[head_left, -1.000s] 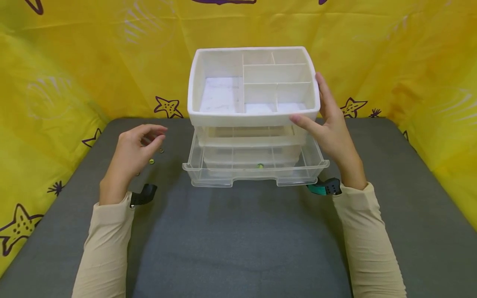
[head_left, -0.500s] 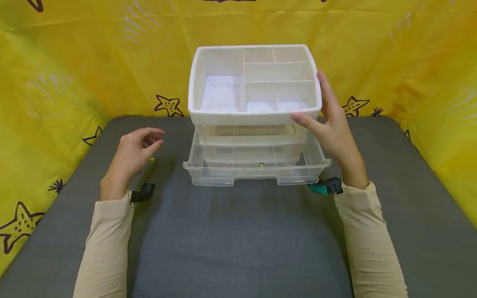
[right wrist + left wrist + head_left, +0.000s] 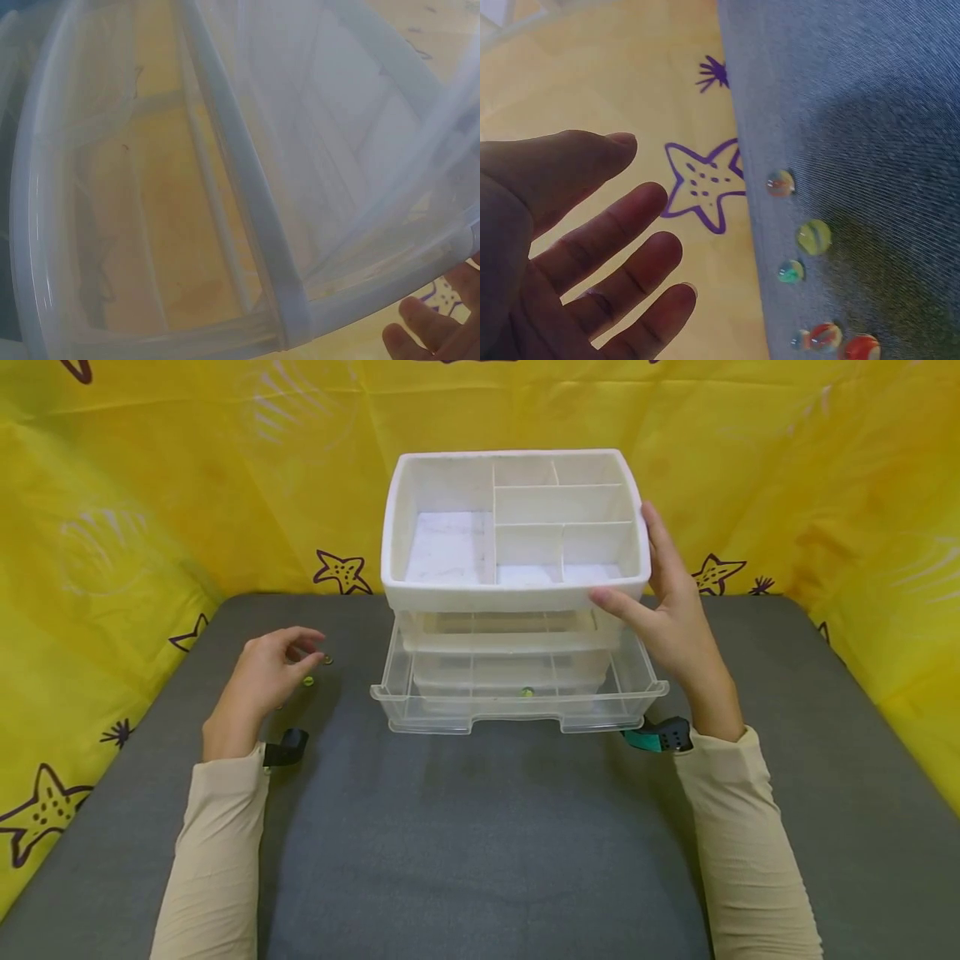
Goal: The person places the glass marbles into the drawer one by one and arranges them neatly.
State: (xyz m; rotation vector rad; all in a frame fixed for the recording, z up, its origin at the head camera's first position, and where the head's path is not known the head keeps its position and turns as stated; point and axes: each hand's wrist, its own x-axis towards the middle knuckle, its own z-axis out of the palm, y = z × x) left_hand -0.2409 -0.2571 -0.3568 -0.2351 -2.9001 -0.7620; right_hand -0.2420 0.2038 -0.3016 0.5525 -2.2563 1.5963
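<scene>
- Left hand (image 3: 260,677): thumb and fingers loosely apart, near small multicoloured round glass marbles (image 3: 814,237).
- Right hand (image 3: 675,614): grips rectangular white plastic drawer organizer (image 3: 513,599) at right edge.

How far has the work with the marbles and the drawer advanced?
Done: the clear drawer stands open, one marble seemingly inside. In hand: the right hand grips the white organizer; the left hand, apparently empty, is near the loose marbles. Left, probably: putting these inside too.
</scene>
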